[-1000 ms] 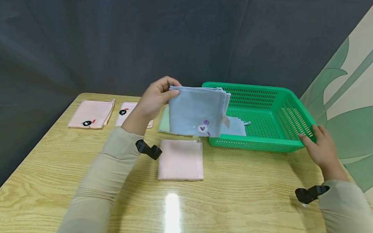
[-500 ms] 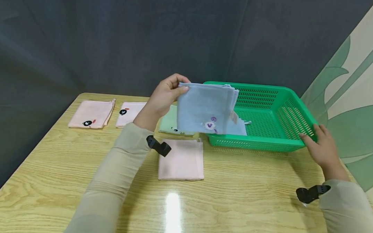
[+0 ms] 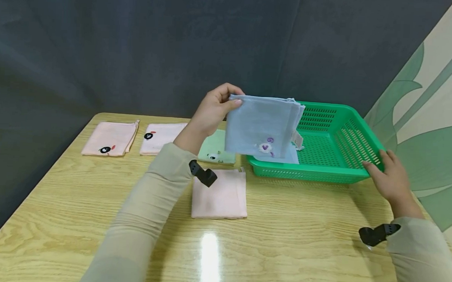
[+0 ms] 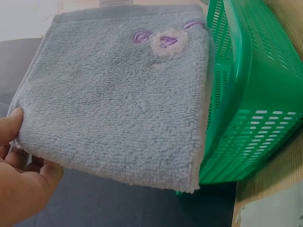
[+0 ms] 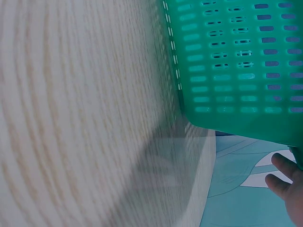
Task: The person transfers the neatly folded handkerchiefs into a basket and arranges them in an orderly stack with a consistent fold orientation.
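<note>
The left hand pinches a folded pale-blue terry towel by one corner at the green plastic basket's left end; the right hand, cut off in its wrist view, holds the basket's front right corner. The towel partly hides another light-blue cloth inside the basket. Purple-and-white embroidery marks the towel; its label is unreadable.
</note>
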The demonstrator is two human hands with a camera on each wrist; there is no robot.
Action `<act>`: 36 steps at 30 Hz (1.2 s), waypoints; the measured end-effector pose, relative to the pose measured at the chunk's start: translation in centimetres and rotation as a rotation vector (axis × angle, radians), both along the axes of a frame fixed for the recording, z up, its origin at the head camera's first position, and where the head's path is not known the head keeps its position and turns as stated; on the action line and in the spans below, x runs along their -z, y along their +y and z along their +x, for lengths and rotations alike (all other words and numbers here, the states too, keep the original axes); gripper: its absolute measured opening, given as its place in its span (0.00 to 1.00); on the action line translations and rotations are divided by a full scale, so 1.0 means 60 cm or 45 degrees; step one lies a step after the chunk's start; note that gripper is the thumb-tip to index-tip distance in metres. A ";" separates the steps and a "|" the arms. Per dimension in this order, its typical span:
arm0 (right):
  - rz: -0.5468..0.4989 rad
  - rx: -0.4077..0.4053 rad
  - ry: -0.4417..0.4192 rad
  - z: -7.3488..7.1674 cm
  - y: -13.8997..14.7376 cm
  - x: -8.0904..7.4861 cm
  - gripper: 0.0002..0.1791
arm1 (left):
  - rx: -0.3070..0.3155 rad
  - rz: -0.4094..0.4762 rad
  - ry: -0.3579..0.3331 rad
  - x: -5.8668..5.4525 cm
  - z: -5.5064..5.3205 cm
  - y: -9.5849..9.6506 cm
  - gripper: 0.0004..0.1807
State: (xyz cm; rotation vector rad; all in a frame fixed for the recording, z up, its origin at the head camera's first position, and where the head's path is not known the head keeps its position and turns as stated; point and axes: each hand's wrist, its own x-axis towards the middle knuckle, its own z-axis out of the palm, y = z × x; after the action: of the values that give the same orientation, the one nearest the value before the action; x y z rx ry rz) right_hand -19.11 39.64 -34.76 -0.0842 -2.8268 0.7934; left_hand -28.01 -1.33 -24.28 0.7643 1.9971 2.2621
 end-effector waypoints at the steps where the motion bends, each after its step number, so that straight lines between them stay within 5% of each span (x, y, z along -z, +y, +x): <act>1: -0.004 -0.001 -0.002 0.000 0.000 0.000 0.35 | 0.002 0.003 0.000 0.000 0.000 0.003 0.04; 36: -0.008 0.014 -0.001 0.004 -0.004 -0.002 0.35 | -0.006 -0.017 0.013 0.010 -0.005 0.085 0.06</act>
State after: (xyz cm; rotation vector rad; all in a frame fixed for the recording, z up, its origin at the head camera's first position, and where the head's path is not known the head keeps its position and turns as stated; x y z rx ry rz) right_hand -18.90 39.40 -34.61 -0.1008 -2.8221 0.7999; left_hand -28.34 3.77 -24.89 0.7724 2.0180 2.2499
